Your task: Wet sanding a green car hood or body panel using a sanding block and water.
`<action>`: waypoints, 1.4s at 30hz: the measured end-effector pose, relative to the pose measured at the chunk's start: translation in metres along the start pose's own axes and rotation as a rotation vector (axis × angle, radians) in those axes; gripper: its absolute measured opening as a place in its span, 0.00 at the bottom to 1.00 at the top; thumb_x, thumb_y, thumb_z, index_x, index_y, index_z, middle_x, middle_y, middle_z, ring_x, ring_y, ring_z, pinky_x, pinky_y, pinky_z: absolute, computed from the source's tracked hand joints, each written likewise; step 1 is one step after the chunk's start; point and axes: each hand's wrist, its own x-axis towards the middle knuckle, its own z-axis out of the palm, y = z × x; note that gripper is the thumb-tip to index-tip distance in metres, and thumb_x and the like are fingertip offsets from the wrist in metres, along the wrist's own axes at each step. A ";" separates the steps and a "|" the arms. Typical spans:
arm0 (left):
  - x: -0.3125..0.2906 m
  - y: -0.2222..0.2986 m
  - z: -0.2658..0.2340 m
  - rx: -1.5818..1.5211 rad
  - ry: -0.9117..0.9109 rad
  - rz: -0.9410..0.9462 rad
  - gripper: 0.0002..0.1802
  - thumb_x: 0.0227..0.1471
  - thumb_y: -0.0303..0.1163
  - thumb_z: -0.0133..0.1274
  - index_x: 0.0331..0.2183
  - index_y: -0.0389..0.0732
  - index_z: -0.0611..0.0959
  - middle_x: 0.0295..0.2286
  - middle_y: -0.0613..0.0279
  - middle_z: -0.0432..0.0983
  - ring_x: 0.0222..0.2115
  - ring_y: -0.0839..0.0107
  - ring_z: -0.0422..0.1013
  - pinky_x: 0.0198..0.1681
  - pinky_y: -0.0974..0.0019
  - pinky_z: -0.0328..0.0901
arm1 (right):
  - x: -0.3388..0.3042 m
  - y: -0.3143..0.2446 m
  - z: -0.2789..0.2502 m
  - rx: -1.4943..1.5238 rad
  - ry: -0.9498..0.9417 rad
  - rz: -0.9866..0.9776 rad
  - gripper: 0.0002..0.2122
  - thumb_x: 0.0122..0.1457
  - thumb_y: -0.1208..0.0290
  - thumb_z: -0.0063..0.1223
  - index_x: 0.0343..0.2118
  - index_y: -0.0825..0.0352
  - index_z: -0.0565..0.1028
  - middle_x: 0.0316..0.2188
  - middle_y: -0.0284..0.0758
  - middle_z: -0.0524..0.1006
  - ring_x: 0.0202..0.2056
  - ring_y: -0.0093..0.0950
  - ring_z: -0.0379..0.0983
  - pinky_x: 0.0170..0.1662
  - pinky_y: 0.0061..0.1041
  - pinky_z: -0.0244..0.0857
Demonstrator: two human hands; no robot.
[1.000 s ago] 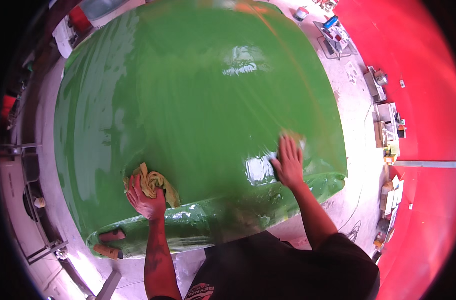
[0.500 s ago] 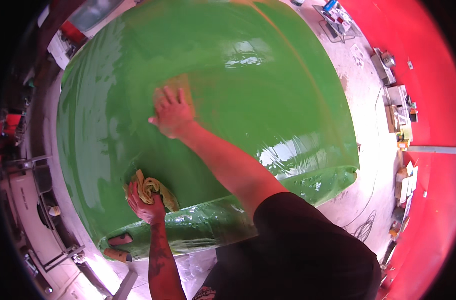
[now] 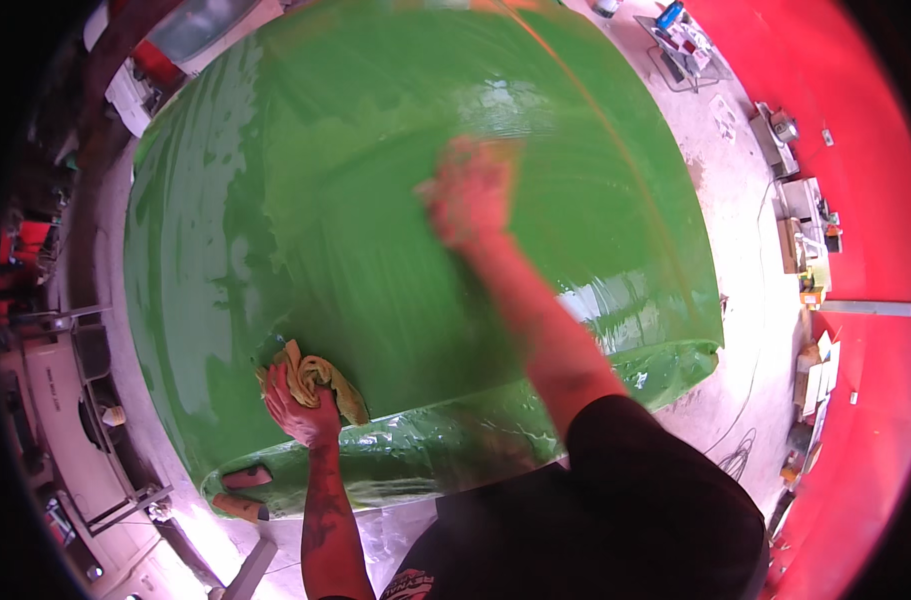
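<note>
A big, glossy, wet-looking green curved shell (image 3: 375,130) fills the middle of the view. My left hand (image 3: 300,412) rests on its near lower edge, closed around a bunched yellow cloth (image 3: 323,375). My right hand (image 3: 467,195) is stretched far out over the top of the shell and lies against the surface. It is blurred by motion, so I cannot make out whether anything is under its fingers. My dark short sleeve (image 3: 615,470) covers the lower right.
The shell's lip (image 3: 475,445) curves along the near side, with reddish shapes (image 3: 245,478) below it at the left. Concrete floor (image 3: 740,190) lies to the right, with cluttered benches (image 3: 810,230) along a red wall (image 3: 865,100). Metal racks (image 3: 80,370) stand at the left.
My right hand swept from the shell's near right edge to the left, then up and back toward the middle. The left hand stayed on the yellow cloth at the lower edge.
</note>
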 end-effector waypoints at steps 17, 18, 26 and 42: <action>0.000 -0.002 0.002 0.005 -0.018 0.011 0.35 0.36 0.34 0.58 0.52 0.45 0.72 0.52 0.56 0.67 0.55 0.52 0.62 0.60 0.50 0.52 | -0.084 0.019 -0.042 0.024 -0.266 0.053 0.34 0.63 0.44 0.31 0.65 0.65 0.53 0.67 0.39 0.48 0.68 0.42 0.38 0.66 0.53 0.33; -0.002 -0.005 0.002 0.002 -0.022 0.025 0.35 0.36 0.34 0.58 0.52 0.45 0.72 0.52 0.56 0.67 0.55 0.52 0.62 0.60 0.50 0.52 | -0.111 -0.013 -0.045 0.084 -0.290 -0.069 0.33 0.63 0.45 0.32 0.65 0.64 0.53 0.67 0.39 0.48 0.68 0.41 0.39 0.66 0.53 0.33; -0.005 -0.008 0.005 0.000 -0.021 -0.014 0.38 0.37 0.34 0.59 0.54 0.46 0.70 0.54 0.58 0.66 0.57 0.54 0.59 0.61 0.50 0.51 | -0.131 0.162 -0.053 0.106 -0.205 0.343 0.31 0.65 0.47 0.30 0.66 0.59 0.50 0.68 0.37 0.48 0.68 0.36 0.41 0.67 0.49 0.30; -0.001 -0.016 0.002 0.033 -0.037 -0.040 0.35 0.40 0.39 0.58 0.53 0.47 0.71 0.52 0.56 0.67 0.57 0.52 0.59 0.60 0.49 0.51 | -0.240 0.016 -0.066 0.241 -0.299 -0.101 0.34 0.61 0.47 0.39 0.66 0.59 0.51 0.67 0.35 0.49 0.68 0.33 0.41 0.67 0.49 0.29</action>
